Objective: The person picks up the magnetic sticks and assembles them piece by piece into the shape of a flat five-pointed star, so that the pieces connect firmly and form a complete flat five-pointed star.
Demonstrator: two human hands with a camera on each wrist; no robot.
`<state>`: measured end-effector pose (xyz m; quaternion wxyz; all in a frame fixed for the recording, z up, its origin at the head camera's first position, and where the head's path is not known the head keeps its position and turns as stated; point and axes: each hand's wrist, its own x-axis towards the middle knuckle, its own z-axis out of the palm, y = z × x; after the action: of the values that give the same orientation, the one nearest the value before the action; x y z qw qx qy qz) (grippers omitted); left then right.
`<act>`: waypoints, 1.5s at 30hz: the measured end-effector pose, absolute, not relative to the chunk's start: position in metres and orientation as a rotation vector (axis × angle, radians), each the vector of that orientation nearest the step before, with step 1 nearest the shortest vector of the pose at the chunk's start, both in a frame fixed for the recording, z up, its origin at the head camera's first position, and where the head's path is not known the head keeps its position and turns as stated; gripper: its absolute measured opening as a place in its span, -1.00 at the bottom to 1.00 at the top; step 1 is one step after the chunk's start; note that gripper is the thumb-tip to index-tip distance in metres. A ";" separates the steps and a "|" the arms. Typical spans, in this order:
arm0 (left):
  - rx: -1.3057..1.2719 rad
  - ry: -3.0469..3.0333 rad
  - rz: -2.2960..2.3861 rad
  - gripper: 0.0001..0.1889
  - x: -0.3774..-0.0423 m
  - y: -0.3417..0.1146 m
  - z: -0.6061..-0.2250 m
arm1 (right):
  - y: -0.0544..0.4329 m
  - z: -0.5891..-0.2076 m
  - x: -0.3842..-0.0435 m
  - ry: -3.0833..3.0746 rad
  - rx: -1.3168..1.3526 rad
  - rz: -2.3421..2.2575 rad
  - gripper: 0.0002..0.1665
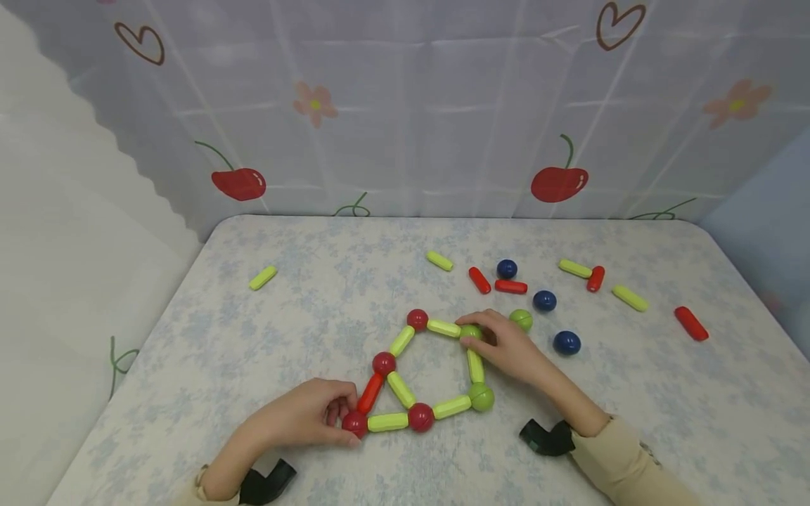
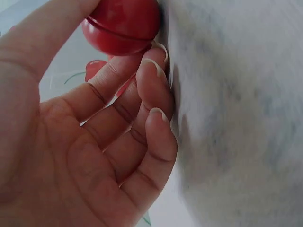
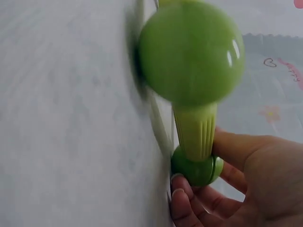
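Note:
A flat frame of rods and balls lies on the table, a triangle joined to a larger loop. My left hand [image 1: 297, 416] grips the red ball [image 1: 355, 424] at its lower left corner between thumb and fingers. From that ball run a red rod [image 1: 370, 393] and a yellow-green rod [image 1: 388, 422]. At the upper right my right hand [image 1: 506, 346] pinches a green ball [image 3: 191, 166], which joins two yellow-green rods. Closer to the right wrist camera is another green ball [image 3: 191, 54]. More red balls [image 1: 384, 363] sit at the other corners.
Beyond the right hand lie a loose green ball [image 1: 522, 320] and several blue balls [image 1: 545, 301]. Loose red rods [image 1: 691, 323] and yellow-green rods [image 1: 629, 298] are scattered at the back and right. One yellow-green rod [image 1: 262, 277] lies at back left. A printed curtain [image 1: 405, 140] hangs behind the table.

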<state>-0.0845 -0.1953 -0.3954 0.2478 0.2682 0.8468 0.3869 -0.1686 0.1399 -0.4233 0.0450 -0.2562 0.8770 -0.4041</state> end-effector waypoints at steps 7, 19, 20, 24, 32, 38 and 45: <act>0.763 2.243 1.099 -0.75 -0.087 -0.196 -0.400 | 0.136 -0.428 -0.169 2.705 -0.711 -1.281 -0.71; 0.289 2.817 1.455 -0.59 -0.161 -0.278 -0.396 | 0.137 -0.431 -0.168 2.702 -0.698 -1.338 -0.72; 0.168 2.869 1.472 -0.55 -0.168 -0.287 -0.397 | 0.137 -0.432 -0.168 2.700 -0.696 -1.345 -0.72; -0.192 2.936 1.428 -0.37 -0.190 -0.314 -0.406 | 0.137 -0.435 -0.168 2.694 -0.698 -1.353 -0.72; -0.337 2.971 1.286 -0.46 -0.207 -0.330 -0.421 | 0.137 -0.436 -0.169 2.685 -0.698 -1.373 -0.72; -0.406 3.051 1.201 -0.61 -0.210 -0.328 -0.422 | 0.137 -0.435 -0.170 2.681 -0.692 -1.371 -0.71; -0.389 2.911 1.382 -0.48 -0.203 -0.327 -0.419 | 0.137 -0.433 -0.169 2.680 -0.679 -1.363 -0.72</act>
<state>-0.2027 -0.3268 -0.4193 -0.0519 -0.1196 0.8956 0.4252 -0.1694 0.1367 -0.4332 0.0297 -0.2201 0.8690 -0.4421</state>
